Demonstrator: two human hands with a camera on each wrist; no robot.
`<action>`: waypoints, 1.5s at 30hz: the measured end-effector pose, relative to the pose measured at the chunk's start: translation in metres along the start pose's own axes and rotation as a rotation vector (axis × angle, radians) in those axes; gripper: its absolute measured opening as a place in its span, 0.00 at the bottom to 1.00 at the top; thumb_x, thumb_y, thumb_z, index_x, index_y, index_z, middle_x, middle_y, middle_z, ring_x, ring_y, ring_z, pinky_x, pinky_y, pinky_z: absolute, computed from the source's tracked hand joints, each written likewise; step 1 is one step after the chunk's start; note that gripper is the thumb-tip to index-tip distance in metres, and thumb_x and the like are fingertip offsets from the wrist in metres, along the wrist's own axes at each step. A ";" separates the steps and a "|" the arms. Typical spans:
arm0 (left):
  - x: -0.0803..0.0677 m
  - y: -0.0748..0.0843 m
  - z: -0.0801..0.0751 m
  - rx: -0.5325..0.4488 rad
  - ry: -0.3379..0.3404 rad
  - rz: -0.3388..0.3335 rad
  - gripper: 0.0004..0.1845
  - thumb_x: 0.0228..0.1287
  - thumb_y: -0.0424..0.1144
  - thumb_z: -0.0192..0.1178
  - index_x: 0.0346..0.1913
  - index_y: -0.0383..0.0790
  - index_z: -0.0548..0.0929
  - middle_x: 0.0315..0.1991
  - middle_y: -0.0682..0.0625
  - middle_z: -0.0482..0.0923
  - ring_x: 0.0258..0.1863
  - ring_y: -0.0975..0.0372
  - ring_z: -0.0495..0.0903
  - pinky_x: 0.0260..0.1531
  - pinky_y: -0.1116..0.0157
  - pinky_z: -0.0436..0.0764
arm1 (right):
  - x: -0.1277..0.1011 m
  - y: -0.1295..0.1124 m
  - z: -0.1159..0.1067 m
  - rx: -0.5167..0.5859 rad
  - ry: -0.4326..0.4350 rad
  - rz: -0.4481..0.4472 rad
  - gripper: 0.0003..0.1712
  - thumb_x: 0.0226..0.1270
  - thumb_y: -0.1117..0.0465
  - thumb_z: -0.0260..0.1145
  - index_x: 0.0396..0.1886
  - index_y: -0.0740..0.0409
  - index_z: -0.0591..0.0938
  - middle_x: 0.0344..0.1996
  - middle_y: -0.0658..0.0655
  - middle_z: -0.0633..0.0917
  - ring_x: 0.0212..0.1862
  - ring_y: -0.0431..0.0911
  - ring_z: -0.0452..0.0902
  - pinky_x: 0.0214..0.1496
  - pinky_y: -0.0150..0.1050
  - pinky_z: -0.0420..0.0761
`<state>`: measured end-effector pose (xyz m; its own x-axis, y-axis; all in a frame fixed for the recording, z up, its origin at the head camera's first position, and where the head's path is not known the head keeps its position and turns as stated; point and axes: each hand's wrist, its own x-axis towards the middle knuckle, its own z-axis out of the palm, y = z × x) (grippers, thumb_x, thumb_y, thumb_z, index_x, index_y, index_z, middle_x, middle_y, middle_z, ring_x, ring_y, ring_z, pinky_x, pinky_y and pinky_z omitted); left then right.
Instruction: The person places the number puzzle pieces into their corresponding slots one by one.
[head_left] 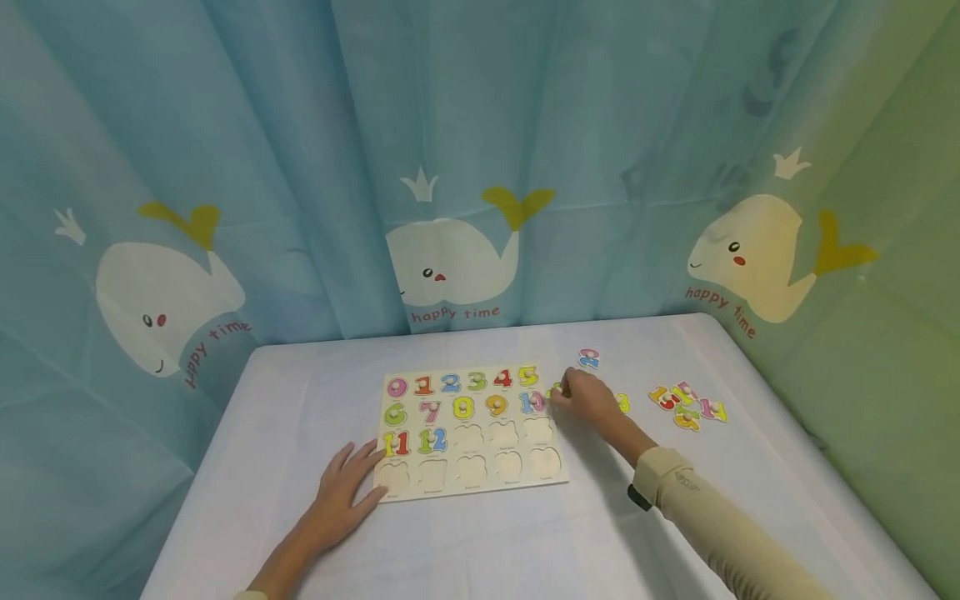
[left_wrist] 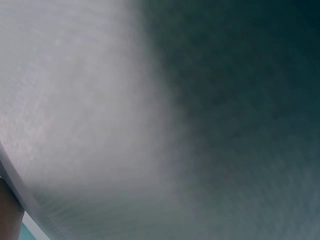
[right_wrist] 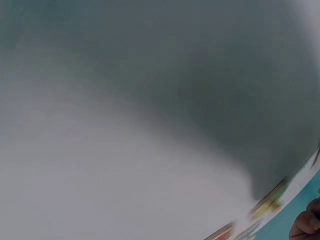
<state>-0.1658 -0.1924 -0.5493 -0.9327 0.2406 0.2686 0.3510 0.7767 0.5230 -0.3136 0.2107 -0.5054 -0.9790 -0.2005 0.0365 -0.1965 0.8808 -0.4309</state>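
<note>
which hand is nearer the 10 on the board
Right. The right hand is just right of the 10; the left hand is at the left edge of the board, farther away.

Cream number board (head_left: pixel 470 435) — flat, partly filled — loose numerals (head_left: pixel 687 418) at right

Head: looks forward and down across tabletop (head_left: pixel 465 550) to curtain (head_left: pixel 600 100). Left wrist: faces tabletop, very close, blurred. Right wrist: skims tabletop, tilted; shares tabletop and curtain with head.
</note>
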 end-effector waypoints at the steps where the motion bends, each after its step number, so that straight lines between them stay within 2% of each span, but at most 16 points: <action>1: 0.000 0.000 0.000 0.000 0.001 0.002 0.27 0.59 0.42 0.63 0.61 0.39 0.74 0.65 0.41 0.66 0.65 0.39 0.53 0.58 0.36 0.50 | -0.001 -0.007 0.003 0.009 -0.009 -0.006 0.12 0.59 0.56 0.66 0.29 0.60 0.75 0.21 0.51 0.75 0.25 0.44 0.68 0.25 0.37 0.71; 6: 0.000 -0.002 0.000 -0.007 0.002 0.008 0.27 0.59 0.42 0.63 0.61 0.38 0.74 0.65 0.40 0.66 0.65 0.39 0.53 0.58 0.36 0.51 | -0.009 -0.040 0.021 0.069 -0.009 -0.086 0.12 0.59 0.56 0.68 0.28 0.58 0.76 0.22 0.49 0.75 0.25 0.42 0.69 0.28 0.36 0.73; 11: 0.001 -0.004 0.001 -0.010 -0.005 0.001 0.27 0.60 0.43 0.62 0.62 0.39 0.73 0.65 0.41 0.65 0.66 0.40 0.52 0.59 0.36 0.50 | -0.018 -0.070 0.040 0.100 -0.024 -0.140 0.12 0.58 0.55 0.68 0.25 0.55 0.76 0.20 0.46 0.74 0.23 0.40 0.67 0.23 0.34 0.71; 19: 0.001 -0.002 -0.001 -0.018 0.004 0.013 0.27 0.59 0.41 0.63 0.61 0.37 0.74 0.65 0.39 0.66 0.65 0.39 0.53 0.59 0.36 0.49 | -0.027 -0.109 0.064 0.060 -0.044 -0.145 0.13 0.58 0.54 0.66 0.20 0.54 0.74 0.16 0.45 0.72 0.20 0.39 0.65 0.19 0.32 0.67; 23: 0.002 -0.001 -0.002 -0.020 0.000 0.014 0.27 0.59 0.40 0.63 0.61 0.36 0.74 0.65 0.38 0.66 0.65 0.38 0.53 0.59 0.36 0.49 | -0.028 -0.120 0.075 0.025 -0.038 -0.128 0.16 0.58 0.54 0.64 0.16 0.53 0.71 0.12 0.45 0.68 0.17 0.39 0.61 0.16 0.33 0.62; 26: 0.002 0.000 -0.003 -0.021 -0.008 0.009 0.27 0.59 0.41 0.63 0.61 0.37 0.74 0.65 0.39 0.65 0.65 0.39 0.53 0.59 0.36 0.49 | -0.027 -0.125 0.082 -0.010 -0.002 -0.119 0.19 0.58 0.55 0.63 0.13 0.53 0.67 0.10 0.46 0.63 0.15 0.38 0.57 0.14 0.33 0.58; 30: 0.001 0.000 -0.002 -0.015 -0.011 -0.009 0.27 0.59 0.42 0.63 0.61 0.38 0.74 0.65 0.40 0.65 0.66 0.39 0.53 0.60 0.36 0.49 | -0.027 -0.128 0.087 -0.030 0.050 -0.136 0.21 0.58 0.55 0.62 0.10 0.53 0.65 0.10 0.46 0.61 0.15 0.39 0.56 0.13 0.33 0.56; 32: 0.002 0.000 -0.001 -0.015 -0.010 -0.013 0.27 0.59 0.42 0.63 0.61 0.38 0.74 0.65 0.40 0.65 0.66 0.40 0.53 0.60 0.36 0.49 | -0.027 -0.127 0.085 -0.016 0.039 -0.136 0.21 0.59 0.54 0.62 0.10 0.53 0.67 0.10 0.46 0.63 0.15 0.39 0.57 0.14 0.34 0.58; 35: 0.002 0.001 0.000 -0.016 -0.016 -0.007 0.27 0.60 0.42 0.63 0.62 0.38 0.74 0.65 0.40 0.65 0.66 0.40 0.52 0.59 0.36 0.49 | -0.028 -0.120 0.081 0.079 -0.009 -0.107 0.20 0.61 0.51 0.64 0.14 0.53 0.72 0.12 0.45 0.68 0.17 0.39 0.62 0.16 0.34 0.62; 38: 0.001 0.001 0.001 -0.014 -0.015 -0.004 0.27 0.60 0.42 0.63 0.62 0.38 0.74 0.65 0.40 0.66 0.66 0.39 0.53 0.59 0.36 0.50 | -0.029 -0.105 0.075 0.190 -0.023 -0.089 0.15 0.61 0.49 0.66 0.22 0.52 0.76 0.17 0.44 0.73 0.21 0.38 0.66 0.21 0.33 0.68; 41: 0.001 0.001 0.001 -0.016 -0.003 -0.006 0.27 0.59 0.42 0.63 0.61 0.38 0.75 0.65 0.40 0.66 0.65 0.39 0.53 0.58 0.36 0.51 | -0.028 -0.087 0.068 0.297 0.030 -0.114 0.11 0.61 0.52 0.67 0.30 0.54 0.77 0.21 0.45 0.74 0.26 0.39 0.68 0.26 0.33 0.71; 45: 0.000 -0.001 0.000 -0.003 -0.010 -0.013 0.27 0.59 0.42 0.63 0.61 0.39 0.74 0.65 0.40 0.66 0.66 0.40 0.53 0.59 0.36 0.50 | -0.027 -0.064 0.057 0.431 0.106 -0.119 0.08 0.62 0.57 0.66 0.34 0.55 0.77 0.24 0.47 0.74 0.29 0.41 0.68 0.30 0.34 0.71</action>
<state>-0.1665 -0.1929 -0.5496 -0.9380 0.2362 0.2539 0.3390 0.7784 0.5284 -0.2717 0.1347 -0.5303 -0.9556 -0.2247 0.1907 -0.2893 0.5910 -0.7530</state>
